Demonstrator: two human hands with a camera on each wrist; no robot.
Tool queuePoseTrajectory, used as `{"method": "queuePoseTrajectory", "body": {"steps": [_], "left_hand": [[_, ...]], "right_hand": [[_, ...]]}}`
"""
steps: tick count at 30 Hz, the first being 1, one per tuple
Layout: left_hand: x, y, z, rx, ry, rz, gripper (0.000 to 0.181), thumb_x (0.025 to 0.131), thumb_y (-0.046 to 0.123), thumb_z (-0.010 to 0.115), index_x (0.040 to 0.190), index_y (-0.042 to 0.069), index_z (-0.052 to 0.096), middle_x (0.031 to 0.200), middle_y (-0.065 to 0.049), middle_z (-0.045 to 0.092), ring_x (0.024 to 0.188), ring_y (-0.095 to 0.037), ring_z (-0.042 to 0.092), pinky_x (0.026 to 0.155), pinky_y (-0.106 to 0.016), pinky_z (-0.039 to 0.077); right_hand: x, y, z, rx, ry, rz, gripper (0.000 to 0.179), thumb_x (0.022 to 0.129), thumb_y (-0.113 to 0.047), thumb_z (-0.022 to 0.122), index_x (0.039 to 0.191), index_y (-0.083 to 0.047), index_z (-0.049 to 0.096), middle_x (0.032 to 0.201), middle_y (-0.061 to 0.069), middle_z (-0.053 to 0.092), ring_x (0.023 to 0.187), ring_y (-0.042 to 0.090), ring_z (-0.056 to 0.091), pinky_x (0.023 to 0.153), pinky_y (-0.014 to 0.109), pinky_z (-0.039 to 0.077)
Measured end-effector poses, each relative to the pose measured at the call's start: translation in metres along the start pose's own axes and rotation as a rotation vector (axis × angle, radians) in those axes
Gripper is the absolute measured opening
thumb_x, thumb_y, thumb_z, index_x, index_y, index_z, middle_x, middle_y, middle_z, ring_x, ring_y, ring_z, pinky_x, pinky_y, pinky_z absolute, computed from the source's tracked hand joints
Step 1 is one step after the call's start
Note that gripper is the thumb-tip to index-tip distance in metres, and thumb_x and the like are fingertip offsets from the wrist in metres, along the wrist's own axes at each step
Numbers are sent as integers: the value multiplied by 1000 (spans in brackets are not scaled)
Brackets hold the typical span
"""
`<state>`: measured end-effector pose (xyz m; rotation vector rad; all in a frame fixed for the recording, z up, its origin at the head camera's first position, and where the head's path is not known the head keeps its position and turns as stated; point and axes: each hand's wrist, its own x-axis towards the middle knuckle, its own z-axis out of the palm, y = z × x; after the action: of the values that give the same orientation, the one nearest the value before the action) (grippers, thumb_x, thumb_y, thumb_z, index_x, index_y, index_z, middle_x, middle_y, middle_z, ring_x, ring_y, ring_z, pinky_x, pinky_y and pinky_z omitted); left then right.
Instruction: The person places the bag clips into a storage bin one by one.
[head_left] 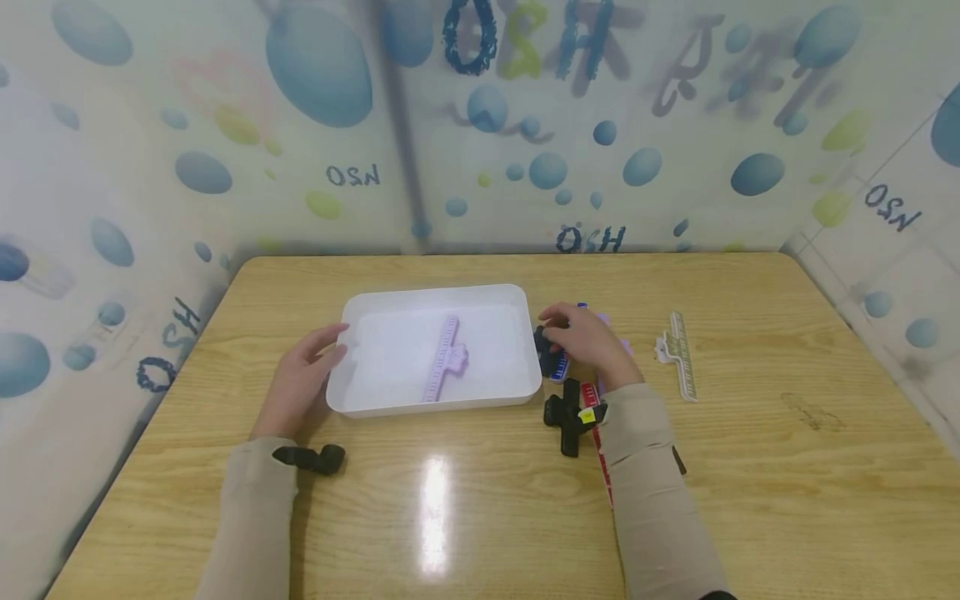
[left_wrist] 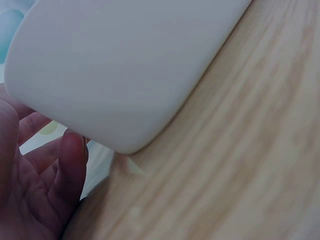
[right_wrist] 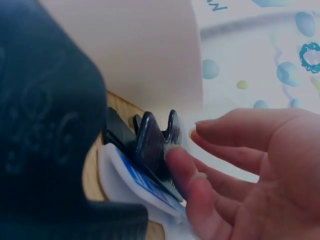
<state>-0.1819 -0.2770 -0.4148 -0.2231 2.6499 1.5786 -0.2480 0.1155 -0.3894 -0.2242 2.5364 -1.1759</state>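
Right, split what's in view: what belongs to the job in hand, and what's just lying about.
Likely in the job:
white tray, left hand at its edge
lilac clip, inside the tray
black clip, at the right hand

Seemingly just lying about:
blue clip, beside the black one
red strip, partly hidden
pale green clip, farther right

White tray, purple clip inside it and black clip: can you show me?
White tray [head_left: 390, 350]: head view, on its bare floor.
Purple clip [head_left: 443, 357]: head view, on its long bar.
Black clip [right_wrist: 150, 144]: right wrist view, on its raised flap.
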Motion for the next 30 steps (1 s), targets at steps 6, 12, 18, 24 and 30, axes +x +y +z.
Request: {"method": "queuePoseTrajectory", "body": {"steps": [6,12,18,24,30], "left_hand": [[0,0,0,11,6,15,48,87,47,50,131,28,45,138,0,36,124,-25,35,98,-47,30],[1,0,-1,5,6,17,47,86,47,51,129,28,46,138,2,37,124,-23,35,99,-45,30],[2,-1,-1,3,8,23,47,86,48,51,129,28,46,137,4,38,123,-21,36,99,-43,31],[2,-2,-1,-9,11,27,47,86,46,52,128,28,47,137,4,38,123,-21,36,98,-43,31],[1,-1,0,-6,13,20,46,86,46,52,128,28,47,137,4,37,123,-22,36,99,-44,30]], "right_hand": [[-1,-1,0,-90,-17,-37,36,88,-17,53,124,-14,49,124,10,48,102,26,51,83,40,44],[-1,0,1,-144,-57,-94,41,86,-19,56,126,-14,48,126,8,49,116,27,43,95,45,34],[-1,-2,5,-166,-69,-82,44,84,-19,60,126,-14,48,126,8,48,117,27,41,96,46,33],[1,-3,9,-219,-51,-59,47,83,-21,61,127,-14,48,127,9,45,117,27,40,96,46,33],[2,-3,9,-225,-31,-17,41,84,-22,60,123,-14,52,124,9,46,111,26,44,93,44,37]]}}
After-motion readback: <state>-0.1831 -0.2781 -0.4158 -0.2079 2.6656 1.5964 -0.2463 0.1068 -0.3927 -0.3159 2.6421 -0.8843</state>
